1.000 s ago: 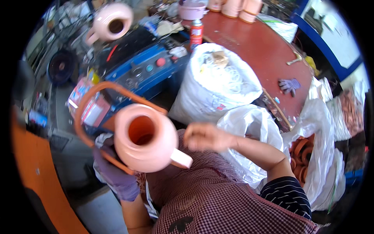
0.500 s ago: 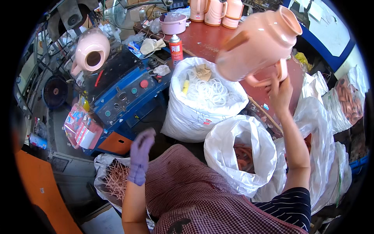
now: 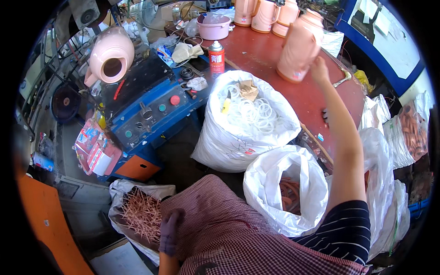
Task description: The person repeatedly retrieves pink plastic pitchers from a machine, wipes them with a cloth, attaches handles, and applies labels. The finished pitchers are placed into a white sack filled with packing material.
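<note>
On the far right, a pink thermos flask [image 3: 300, 48] stands nearly upright over the red tabletop, slightly blurred. My bare right hand [image 3: 319, 72] is closed at its handle side; the flask hides part of the fingers. Whether the base touches the table I cannot tell. My left hand [image 3: 172, 229], in a purple glove, is low by the checked apron [image 3: 206, 206], beside a bag of thin pink sticks [image 3: 141, 215]. Its fingers look foreshortened and dark, so their closure is unclear. Another pink flask body [image 3: 112, 50] is held mouth-forward at the machine on the left.
The red table [image 3: 256, 50] bears several pink flasks [image 3: 265, 16], a lilac basin [image 3: 214, 30] and a red spray can [image 3: 216, 58]. White sacks of clear rings [image 3: 259, 114] and pink handles [image 3: 288, 197] stand before it. A blue machine panel [image 3: 151, 112] is left.
My right hand has carried the flask away from me and turned it from tilted to nearly upright. My left hand has dropped down towards the apron and the bag of sticks.
</note>
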`<state>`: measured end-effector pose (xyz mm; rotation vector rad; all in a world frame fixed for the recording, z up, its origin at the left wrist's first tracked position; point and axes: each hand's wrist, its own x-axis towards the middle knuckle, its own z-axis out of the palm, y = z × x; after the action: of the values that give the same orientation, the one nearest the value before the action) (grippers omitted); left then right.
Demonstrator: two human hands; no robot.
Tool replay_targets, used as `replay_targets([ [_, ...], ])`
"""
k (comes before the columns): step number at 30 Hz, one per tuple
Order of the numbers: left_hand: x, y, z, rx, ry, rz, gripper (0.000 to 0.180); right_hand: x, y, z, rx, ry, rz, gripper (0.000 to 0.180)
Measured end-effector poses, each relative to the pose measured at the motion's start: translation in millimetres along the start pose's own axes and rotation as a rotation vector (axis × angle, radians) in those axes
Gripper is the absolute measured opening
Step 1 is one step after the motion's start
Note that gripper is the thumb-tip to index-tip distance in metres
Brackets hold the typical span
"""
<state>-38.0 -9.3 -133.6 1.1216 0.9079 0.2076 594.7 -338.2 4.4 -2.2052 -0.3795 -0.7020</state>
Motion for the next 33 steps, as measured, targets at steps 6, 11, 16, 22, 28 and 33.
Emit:
replay_targets([
  [6,1,-2,-39,-0.001,0.171,0.141,0.03,-89,-17,113,0.065,-0.39,-0.036,0.033],
  [11,17,-59,-161,0.247,0.593,0.336,0.037,-237,-160,90,0.618,-1.287,0.069,0.021],
  [16,-10,-108,-269,0.254,0.787,0.174,0.048,-338,-210,66,0.505,-1.784,-0.385,0.029],
  [22,-199,-299,-427,-0.402,1.242,0.225,0.051,-413,-272,96,0.562,-2.073,-0.561,0.03],
  [28,-224,-287,-404,0.432,1.6,-0.605,0.075,-451,-237,104,0.472,-2.113,0.018,0.02],
  [33,-280,-267,-365,0.376,1.623,-0.615,0.07,-462,-215,161,0.4,-2.081,0.44,0.02],
])
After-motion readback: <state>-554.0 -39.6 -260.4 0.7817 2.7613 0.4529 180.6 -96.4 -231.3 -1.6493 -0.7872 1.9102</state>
